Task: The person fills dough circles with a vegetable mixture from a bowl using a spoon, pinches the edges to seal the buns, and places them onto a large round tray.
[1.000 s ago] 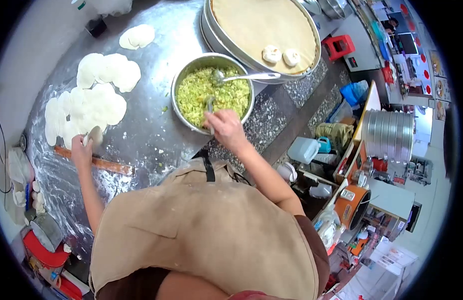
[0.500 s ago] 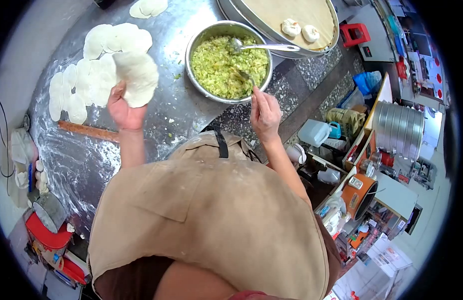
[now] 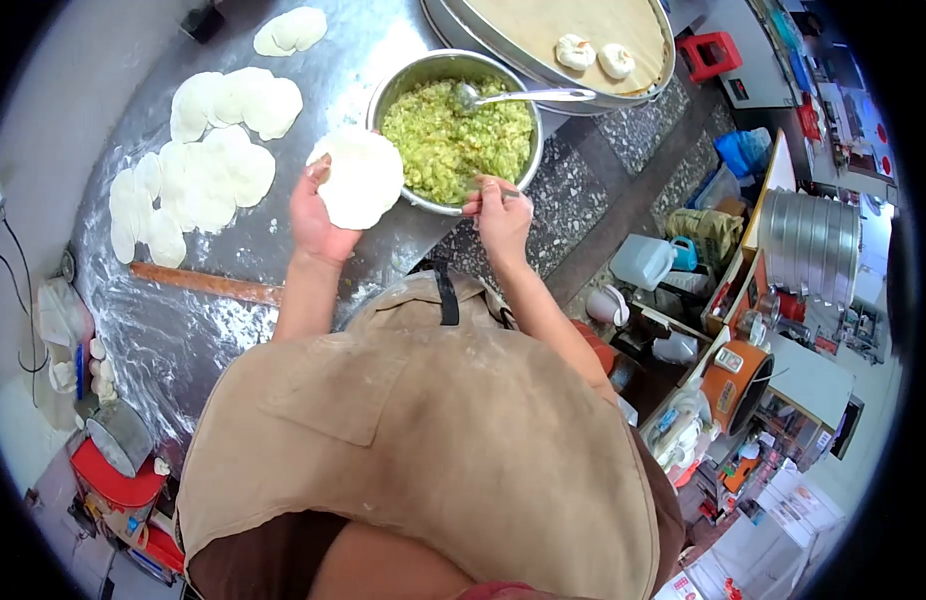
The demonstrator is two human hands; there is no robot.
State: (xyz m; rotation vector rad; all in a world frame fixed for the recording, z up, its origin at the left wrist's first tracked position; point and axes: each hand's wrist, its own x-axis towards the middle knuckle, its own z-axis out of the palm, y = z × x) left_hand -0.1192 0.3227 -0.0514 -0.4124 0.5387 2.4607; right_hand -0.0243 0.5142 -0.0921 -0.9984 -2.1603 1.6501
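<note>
My left hand holds a round, flat dough wrapper, with the thumb over its edge and the palm below. Beside it stands a steel bowl of chopped green filling. At the bowl's near rim, my right hand is closed around a small metal utensil; its working end is hard to make out against the filling. A larger metal spoon rests in the bowl, its handle over the right rim. More wrappers lie overlapped on the floured metal table.
A wooden rolling stick lies on the table at left. Behind the bowl, a round lined steamer tray holds two filled buns. A red stool and stacked steamers stand at right.
My left hand has carried the wrapper right, away from the stacked wrappers to the bowl's side. My right hand has shifted slightly left and down, still holding the utensil at the bowl.
</note>
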